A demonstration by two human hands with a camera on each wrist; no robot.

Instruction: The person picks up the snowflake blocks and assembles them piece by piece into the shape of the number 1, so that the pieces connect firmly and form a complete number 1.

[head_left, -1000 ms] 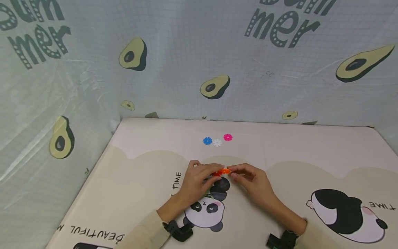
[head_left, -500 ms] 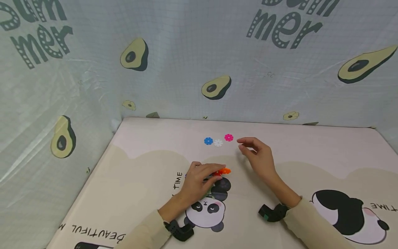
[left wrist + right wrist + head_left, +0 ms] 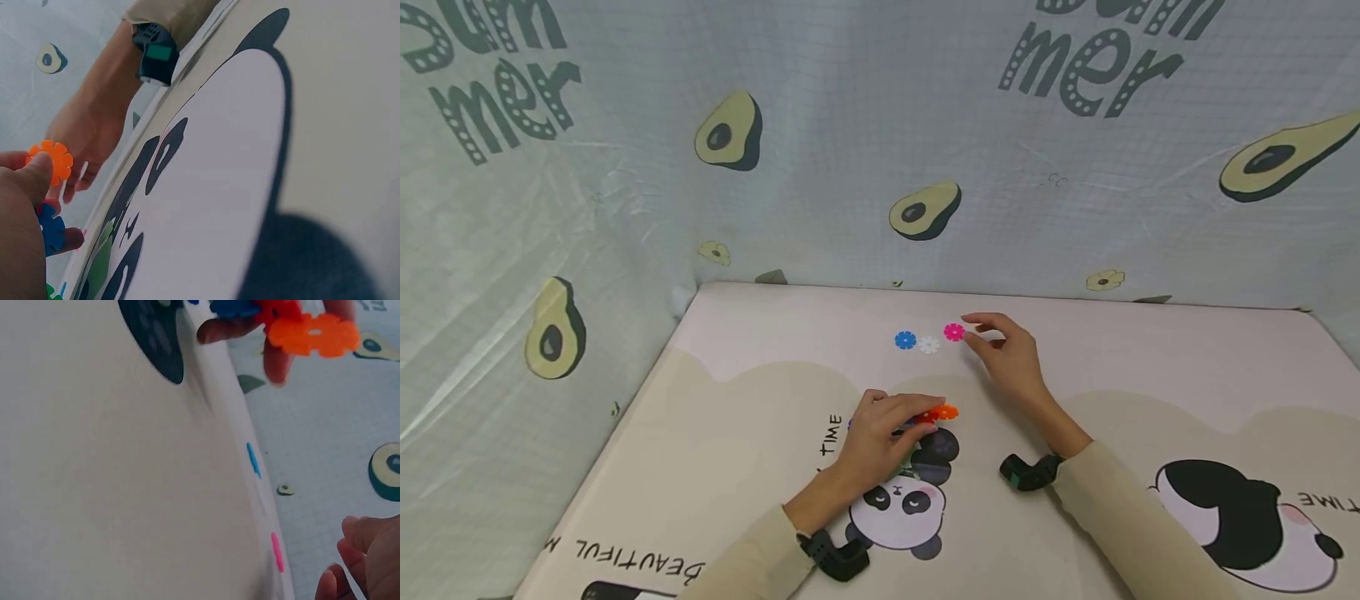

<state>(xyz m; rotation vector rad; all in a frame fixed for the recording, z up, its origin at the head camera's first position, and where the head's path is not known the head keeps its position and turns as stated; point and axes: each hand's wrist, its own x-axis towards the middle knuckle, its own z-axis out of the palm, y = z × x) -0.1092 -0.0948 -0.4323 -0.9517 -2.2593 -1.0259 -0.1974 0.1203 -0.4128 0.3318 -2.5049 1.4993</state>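
Observation:
My left hand (image 3: 880, 437) pinches a chain of interlocking notched plastic discs above the printed panda. At the chain's right end is an orange disc (image 3: 949, 412), joined to a red disc (image 3: 278, 309). A dark blue disc (image 3: 52, 231) and part of a green one (image 3: 51, 291) show below the thumb in the left wrist view; the palm hides the rest. My right hand (image 3: 1011, 358) reaches to a loose pink disc (image 3: 953, 332), thumb and forefinger parted at its right edge. Left of it lie a white disc (image 3: 928, 345) and a blue disc (image 3: 906, 340).
The table's cover (image 3: 760, 467) is beige with printed pandas and lettering. A pale curtain (image 3: 820, 125) with avocado prints hangs along the back and left edges. A black wrist camera sits on each of my wrists.
My right hand has left the orange disc and moved away, then leftward to the pink disc. The left hand keeps the chain in place.

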